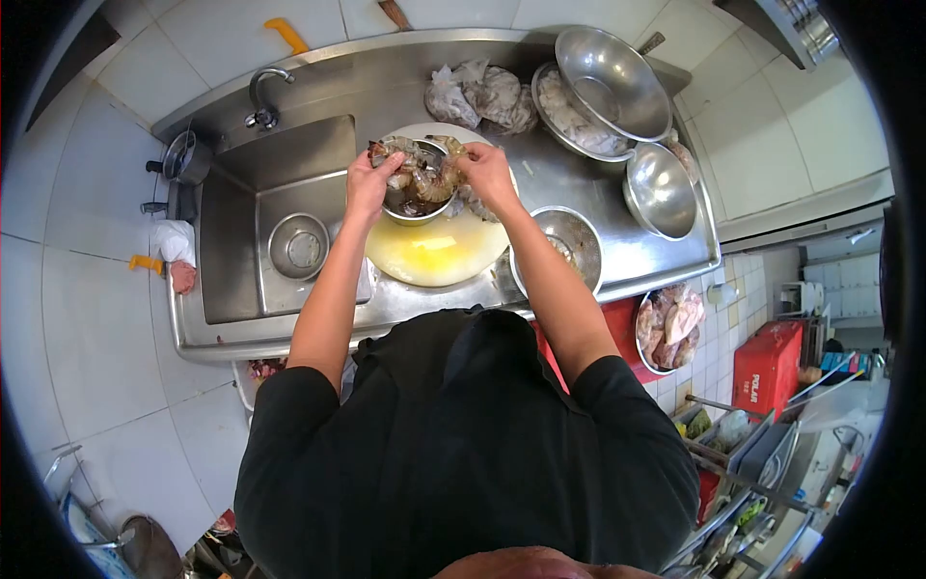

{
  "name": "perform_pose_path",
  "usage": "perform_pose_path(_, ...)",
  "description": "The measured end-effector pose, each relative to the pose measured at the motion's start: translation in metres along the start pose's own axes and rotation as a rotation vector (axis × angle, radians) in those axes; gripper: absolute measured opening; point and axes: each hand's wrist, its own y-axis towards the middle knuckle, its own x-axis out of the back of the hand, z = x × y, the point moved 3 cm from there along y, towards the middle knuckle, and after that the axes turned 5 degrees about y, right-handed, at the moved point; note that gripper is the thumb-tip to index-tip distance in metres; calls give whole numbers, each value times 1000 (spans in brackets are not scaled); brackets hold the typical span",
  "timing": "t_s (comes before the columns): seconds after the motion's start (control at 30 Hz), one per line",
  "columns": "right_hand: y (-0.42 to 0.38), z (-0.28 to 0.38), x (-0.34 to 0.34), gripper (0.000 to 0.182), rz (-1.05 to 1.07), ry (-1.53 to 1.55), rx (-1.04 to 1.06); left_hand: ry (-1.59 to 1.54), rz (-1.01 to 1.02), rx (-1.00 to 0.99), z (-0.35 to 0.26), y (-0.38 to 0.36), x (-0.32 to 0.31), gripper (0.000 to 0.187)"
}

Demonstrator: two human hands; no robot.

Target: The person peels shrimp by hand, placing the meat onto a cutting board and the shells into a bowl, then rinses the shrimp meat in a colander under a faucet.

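Note:
Both hands are over a small metal bowl (417, 218) on a round, yellow-stained cutting board (434, 261). My left hand (367, 185) is closed on grey-brown shrimp (395, 151) above the bowl's left side. In my right hand (487, 174), the fingers pinch another striped shrimp (446, 176) at the right rim. Dark contents show inside the bowl, partly covered by the shrimp. More shrimp (471, 201) lie on the board beside the bowl, partly under my right hand. A wider metal bowl (600, 253) with some scraps in it stands right of the board, partly behind my right forearm.
Left is a sink (227, 251) holding a metal bowl (298, 246), with a faucet (262, 101) behind. Plastic bags (482, 96) lie at the back. Stacked metal bowls (612, 82) and another bowl (660, 191) stand right. A basin of meat (668, 328) sits below the counter edge.

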Motion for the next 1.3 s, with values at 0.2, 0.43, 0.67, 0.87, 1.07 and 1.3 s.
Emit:
perform_pose_path(0.2,-10,15,-1,28,-69,-200,112,346,-91,-111,-7,-2,-2,21)
perform_pose_path(0.43,-16,27,2,30,-121,-191,111,979,-62,-294,-15,9,-4,49)
perform_pose_path(0.67,-9,16,-5,26,-96,6,71,793,-93,-155,-31,-36,-35,47)
perform_pose_path(0.87,-23,24,-15,19,8,232,-97,215,91,148,-5,-39,-26,18)
perform_pose_path(1.07,-25,14,-17,13,-60,821,-306,-26,14,143,-10,-40,-7,17)
perform_pose_path(1.3,-19,27,-15,19,6,493,-199,441,-47,12,-38,-30,10,18)
